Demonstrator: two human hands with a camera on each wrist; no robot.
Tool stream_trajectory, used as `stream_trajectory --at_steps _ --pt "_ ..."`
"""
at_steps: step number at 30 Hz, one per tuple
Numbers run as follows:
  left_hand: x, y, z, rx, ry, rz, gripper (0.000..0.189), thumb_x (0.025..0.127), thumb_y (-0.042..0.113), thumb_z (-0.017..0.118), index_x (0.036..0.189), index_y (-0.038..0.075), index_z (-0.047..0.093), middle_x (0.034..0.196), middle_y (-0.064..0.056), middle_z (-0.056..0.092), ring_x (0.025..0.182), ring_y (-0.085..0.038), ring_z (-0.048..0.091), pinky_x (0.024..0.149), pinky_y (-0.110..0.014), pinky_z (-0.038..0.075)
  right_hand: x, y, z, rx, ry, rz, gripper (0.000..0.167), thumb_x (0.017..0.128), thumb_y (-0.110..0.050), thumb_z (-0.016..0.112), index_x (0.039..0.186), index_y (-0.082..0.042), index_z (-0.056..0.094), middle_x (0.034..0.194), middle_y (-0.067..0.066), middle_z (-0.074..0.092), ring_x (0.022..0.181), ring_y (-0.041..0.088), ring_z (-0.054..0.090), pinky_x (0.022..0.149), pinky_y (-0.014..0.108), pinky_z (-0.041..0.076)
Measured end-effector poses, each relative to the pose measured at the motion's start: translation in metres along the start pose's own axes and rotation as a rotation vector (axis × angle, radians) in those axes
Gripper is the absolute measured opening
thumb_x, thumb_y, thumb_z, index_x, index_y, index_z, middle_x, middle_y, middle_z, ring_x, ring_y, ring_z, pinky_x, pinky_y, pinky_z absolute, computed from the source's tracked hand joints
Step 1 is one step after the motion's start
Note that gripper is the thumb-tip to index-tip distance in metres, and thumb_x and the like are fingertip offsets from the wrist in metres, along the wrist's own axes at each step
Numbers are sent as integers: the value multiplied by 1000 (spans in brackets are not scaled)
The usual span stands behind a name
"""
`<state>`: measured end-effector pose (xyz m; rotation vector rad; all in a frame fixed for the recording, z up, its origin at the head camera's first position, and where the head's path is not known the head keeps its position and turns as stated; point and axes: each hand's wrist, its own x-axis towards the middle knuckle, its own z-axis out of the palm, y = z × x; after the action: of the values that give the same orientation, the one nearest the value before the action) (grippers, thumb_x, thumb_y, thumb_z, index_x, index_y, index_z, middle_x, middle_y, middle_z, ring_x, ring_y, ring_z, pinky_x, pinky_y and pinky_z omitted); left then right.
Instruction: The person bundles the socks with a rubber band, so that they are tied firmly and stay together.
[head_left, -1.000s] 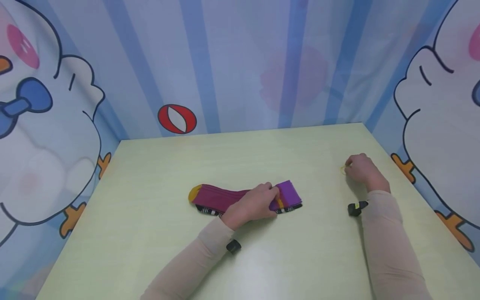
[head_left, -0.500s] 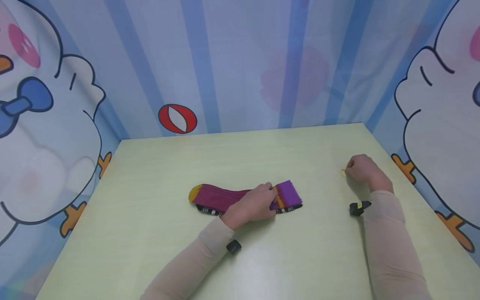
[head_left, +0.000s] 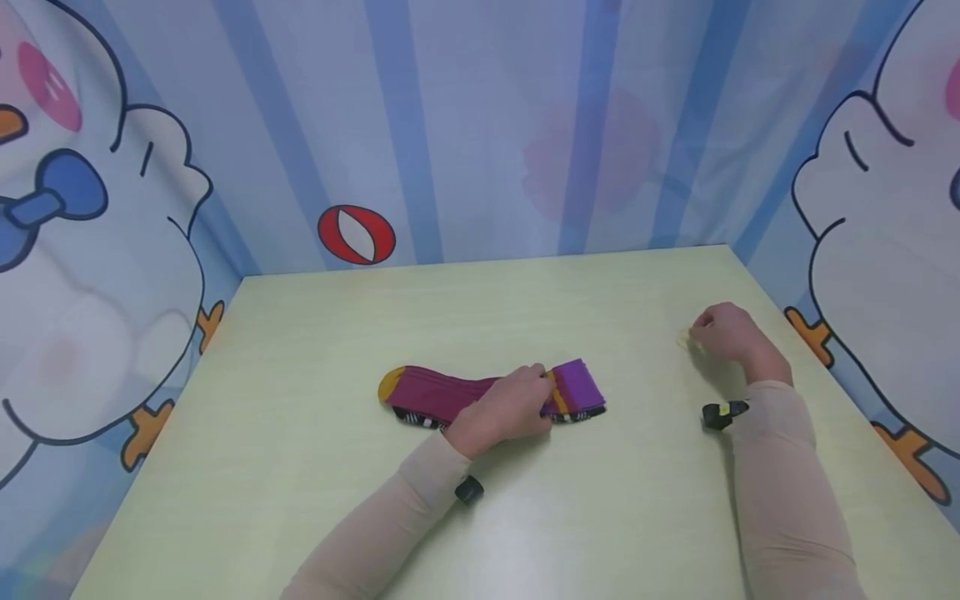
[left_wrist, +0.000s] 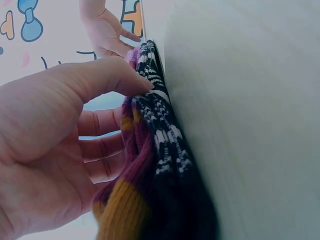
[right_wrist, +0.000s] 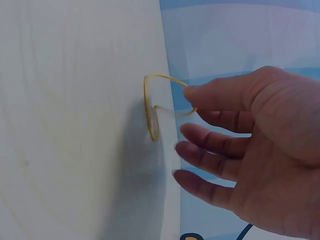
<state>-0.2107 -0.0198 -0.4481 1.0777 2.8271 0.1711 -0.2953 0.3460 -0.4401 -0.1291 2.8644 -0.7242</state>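
A maroon sock (head_left: 435,393) with a mustard toe and a purple cuff lies flat on the table over a black-and-white patterned sock (left_wrist: 165,135). My left hand (head_left: 506,404) grips both near the cuff end. In the left wrist view its thumb presses the patterned side, while the other fingers are on the maroon side. Off to the right, my right hand (head_left: 727,333) pinches a thin yellow rubber band (right_wrist: 146,97) between thumb and index finger. The band hangs in a bent loop close to the tabletop, and the other fingers are spread loosely below in the right wrist view.
The pale table (head_left: 300,333) ends at a striped blue curtain (head_left: 487,125) behind. Cartoon bird panels (head_left: 885,250) stand along both sides, the right one near my right hand. Each wrist carries a small black camera (head_left: 469,490).
My right hand has shifted slightly to the right with the rubber band, whose loop has changed shape a little. The left hand keeps its grip on the socks in the same place.
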Motion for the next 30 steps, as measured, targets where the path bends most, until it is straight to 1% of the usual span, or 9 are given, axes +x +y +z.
stream_trajectory --at_steps 7,12,14,17,19,22,24,27,30 --pt "-1 -2 0 -15 12 3 13 86 20 73 91 10 66 94 1 53 80 -13 48 65 -24 42 -3 -6 0 153 54 -7 42 102 -31 54 120 7 58 116 25 58 101 36 54 83 48 45" --pt "-1 -4 0 -19 15 17 13 86 20 72 92 10 67 97 0 54 80 -13 48 67 -24 42 -5 -11 -2 231 101 -22 47 102 -37 54 122 6 56 122 26 56 109 40 53 87 52 44" --pt "-2 -5 0 -37 20 26 11 86 18 72 92 9 67 97 0 55 80 -13 48 67 -24 42 -6 -13 -3 254 119 -29 47 102 -37 54 122 6 57 121 26 57 110 41 53 88 53 44" --pt "-3 -7 -2 -78 33 39 8 87 15 70 86 10 65 93 1 55 77 -13 46 67 -24 40 -6 -16 -3 286 134 -41 44 103 -34 54 121 6 57 117 25 60 111 42 54 88 52 43" --pt "-3 -8 -3 -107 44 46 11 88 14 69 81 11 60 89 2 54 74 -12 44 65 -24 38 -6 -17 -3 306 143 -51 41 104 -32 54 120 6 57 112 24 64 109 41 56 90 51 43" --pt "-4 -11 -3 -141 50 53 19 88 12 67 75 13 53 86 1 52 70 -11 40 61 -23 35 -5 -18 -2 349 148 -68 40 104 -30 54 122 6 56 106 20 67 103 35 62 89 48 48" --pt "-4 -13 -2 -173 47 43 22 88 12 66 73 13 49 85 1 51 67 -11 38 58 -22 33 -4 -17 -2 398 142 -83 43 104 -30 54 126 7 54 104 19 68 95 28 66 87 42 52" --pt "-4 -15 -2 -218 40 13 21 88 12 65 74 12 49 88 0 50 66 -10 38 55 -21 33 -2 -16 -3 506 122 -104 47 104 -31 54 132 7 50 103 18 67 90 17 68 83 33 56" --pt "-4 -16 -3 -237 31 -8 16 89 14 65 79 11 53 90 0 51 67 -10 42 56 -21 35 -2 -17 -3 628 112 -110 46 104 -32 54 133 4 50 103 11 66 89 13 67 81 28 56"
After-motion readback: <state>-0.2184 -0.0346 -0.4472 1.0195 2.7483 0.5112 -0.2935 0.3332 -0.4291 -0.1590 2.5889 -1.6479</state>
